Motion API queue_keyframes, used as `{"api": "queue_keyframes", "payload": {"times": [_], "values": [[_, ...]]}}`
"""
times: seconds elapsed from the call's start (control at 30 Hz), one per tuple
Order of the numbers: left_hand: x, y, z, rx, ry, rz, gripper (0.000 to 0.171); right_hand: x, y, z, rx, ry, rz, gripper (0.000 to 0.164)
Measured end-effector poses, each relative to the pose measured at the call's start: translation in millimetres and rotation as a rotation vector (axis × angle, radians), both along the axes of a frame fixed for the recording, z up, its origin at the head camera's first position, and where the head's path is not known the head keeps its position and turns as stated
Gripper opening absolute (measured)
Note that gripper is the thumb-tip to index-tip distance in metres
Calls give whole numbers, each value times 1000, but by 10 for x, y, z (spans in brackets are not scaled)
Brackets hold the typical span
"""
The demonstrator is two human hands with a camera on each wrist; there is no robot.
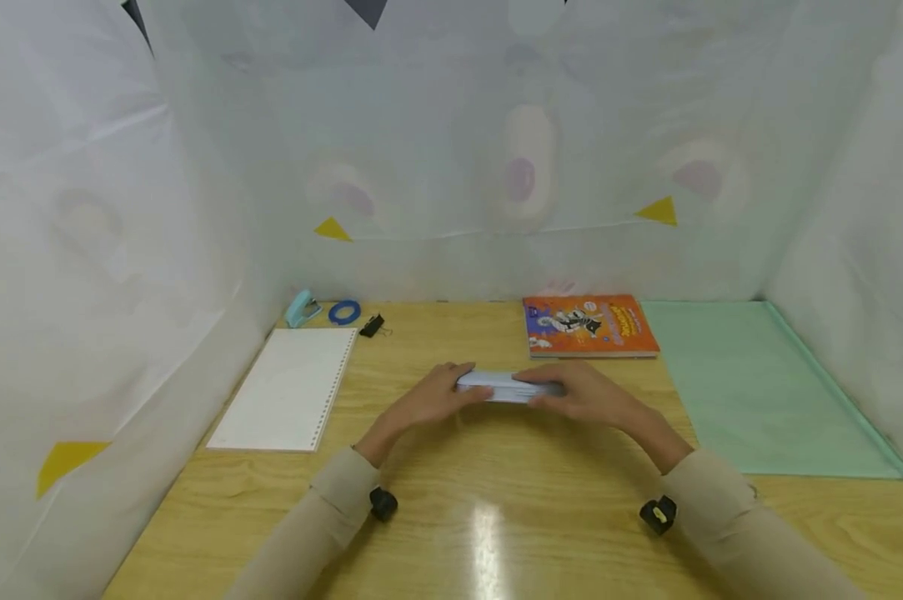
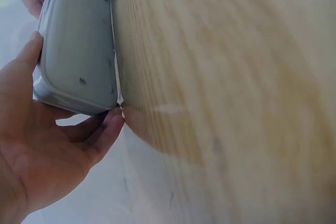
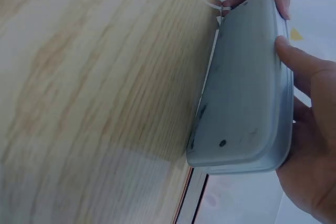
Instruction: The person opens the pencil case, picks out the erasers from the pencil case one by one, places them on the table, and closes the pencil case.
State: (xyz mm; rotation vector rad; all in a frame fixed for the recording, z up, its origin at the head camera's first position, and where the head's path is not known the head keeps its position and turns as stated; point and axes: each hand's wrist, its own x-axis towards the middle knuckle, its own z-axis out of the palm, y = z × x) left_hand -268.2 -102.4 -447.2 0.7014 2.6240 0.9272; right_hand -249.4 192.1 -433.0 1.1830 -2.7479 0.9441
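Note:
A pale grey pencil case [image 1: 499, 381] with rounded corners is held between both hands at the middle of the table. My left hand [image 1: 438, 395] grips its left end, thumb on the near side. My right hand [image 1: 584, 395] holds the opposite end the same way. In the left wrist view the flat face of the case [image 2: 79, 40] shows small dark marks. The right wrist view has that face of the case [image 3: 239, 82] tilted up, its long edge at or just above the wood; contact is unclear. Its inside is hidden.
A spiral notebook [image 1: 282, 387] lies on the left. Behind it are a light-blue stapler [image 1: 301, 309], a blue ring-shaped roll [image 1: 344, 312] and a black binder clip [image 1: 373, 325]. An orange book [image 1: 592, 327] lies behind my right hand, beside a green translucent sheet [image 1: 774, 392].

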Motion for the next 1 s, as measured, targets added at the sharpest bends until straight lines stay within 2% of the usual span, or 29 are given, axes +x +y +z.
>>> {"api": "queue_keyframes", "payload": {"times": [0.2,0.33,0.43,0.67,1.0], "values": [[-34,4,-2,63,-25,0,82,-5,-9,50,64,38,-12,36],[-63,-11,0,107,-68,10,83,-23,1,60,89,121,-6,36],[-62,-31,17,135,-111,41,86,-48,-13,37,108,162,-15,35],[-35,-36,41,165,-183,91,89,-38,-44,29,156,172,-34,36],[0,-21,69,158,-222,135,89,-22,-52,45,174,175,-1,35]]}}
